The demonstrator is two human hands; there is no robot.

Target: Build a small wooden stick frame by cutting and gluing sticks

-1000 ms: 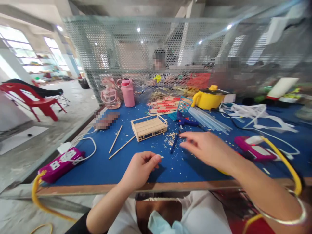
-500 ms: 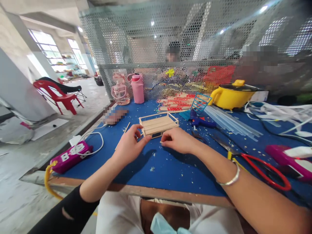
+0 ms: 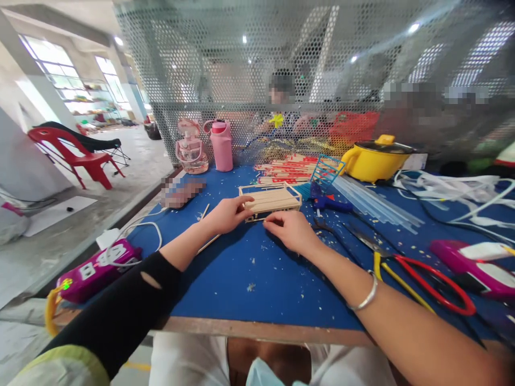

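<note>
A small wooden stick model (image 3: 276,200), like a miniature bed with a slatted top and low rails, rests on the blue tabletop in front of me. My left hand (image 3: 230,214) grips its left end, thumb below and fingers over the edge. At the model's front side, my right hand (image 3: 293,230) is closed in a pinch, fingertips close to the lower front edge. What lies between those fingertips is too small to make out. Loose thin wooden sticks (image 3: 208,244) lie by my left wrist, partly hidden by it.
Behind the model lie a blue glue gun (image 3: 332,202), red-marked sticks (image 3: 285,167) and clear glue sticks (image 3: 380,201). Red-handled scissors (image 3: 434,284) are at right, a purple power strip (image 3: 100,268) at left. Pink bottles (image 3: 221,146) and a yellow pot (image 3: 376,161) stand before the perforated screen (image 3: 241,69).
My left hand has moved further over the model's left end, its fingers now on the top. The right hand stays pinched at the front edge. The camera view has shifted slightly.
</note>
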